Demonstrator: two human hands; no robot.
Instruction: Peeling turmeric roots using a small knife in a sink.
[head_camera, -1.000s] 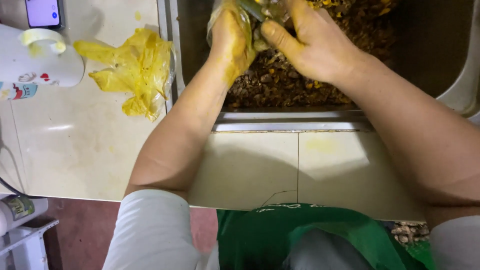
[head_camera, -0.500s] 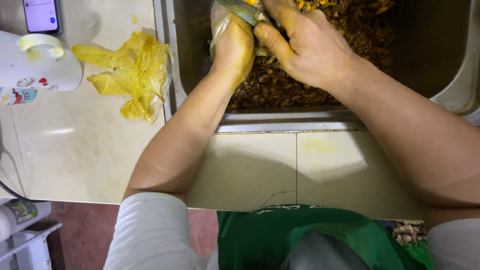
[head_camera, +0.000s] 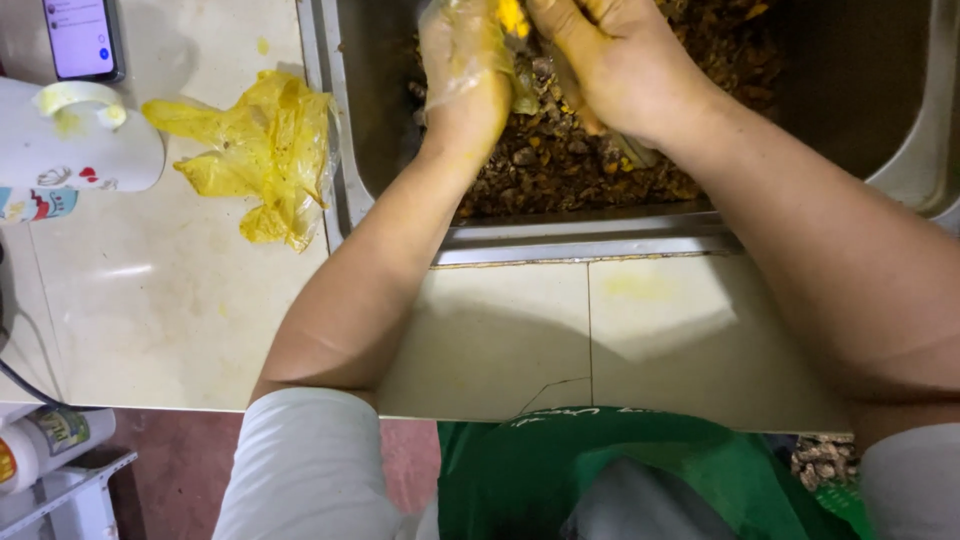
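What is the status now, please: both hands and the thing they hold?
Left hand, in clear plastic glove, and bare right hand grip a yellow piece over sink. Brown peelings beneath. Nothing in the way.

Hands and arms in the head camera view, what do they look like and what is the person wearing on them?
The left hand is covered by a thin, clear plastic glove smeared with yellow stains. The right hand is bare, with yellow stains on the fingers. Both forearms are bare to above the elbow, where short white sleeves begin. A green apron shows below.
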